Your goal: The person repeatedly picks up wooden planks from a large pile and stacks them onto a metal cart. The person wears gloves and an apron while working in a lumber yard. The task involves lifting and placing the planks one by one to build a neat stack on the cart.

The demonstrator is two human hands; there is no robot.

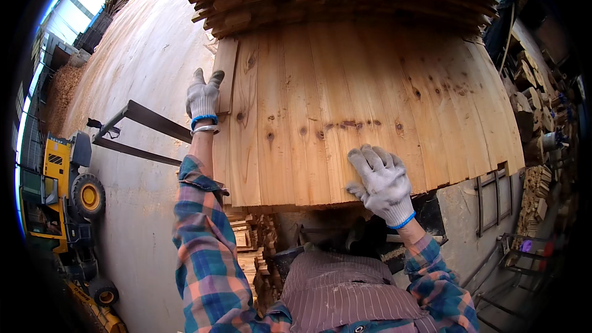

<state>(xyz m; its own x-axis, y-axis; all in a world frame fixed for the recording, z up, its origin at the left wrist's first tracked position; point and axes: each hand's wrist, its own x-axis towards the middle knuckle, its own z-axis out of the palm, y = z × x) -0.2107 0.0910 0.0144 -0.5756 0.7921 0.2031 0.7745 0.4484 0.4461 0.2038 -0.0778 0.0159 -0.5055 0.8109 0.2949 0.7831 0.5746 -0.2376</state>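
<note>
Striped brown apron [348, 277] right up close at the bottom of the head view, with plaid sleeves [213, 259] reaching forward on either side of it! Ahead lies a broad layer of pale boards [333, 105], set side by side, knots dotted across their faces. And look at the right hand [383, 182], in its whitish glove, laid palm-down over the boards by their near edge, fingers a little spread, thumb out to the side, gripping nothing. Over on the far left, the left hand [202, 95] is just beside the outermost short board [226, 80], thumb and fingers apart; whether it touches the wood, I cannot tell. Beyond the boards rises a dark, thick stack of wood [345, 0], its ends jutting unevenly. More cut wood [251, 243] is piled below the near left corner. Out left, a black metal frame [157, 125] stands near the left forearm, and farther off, a yellow loader [55, 166] on the pale floor [139, 203]!
</note>
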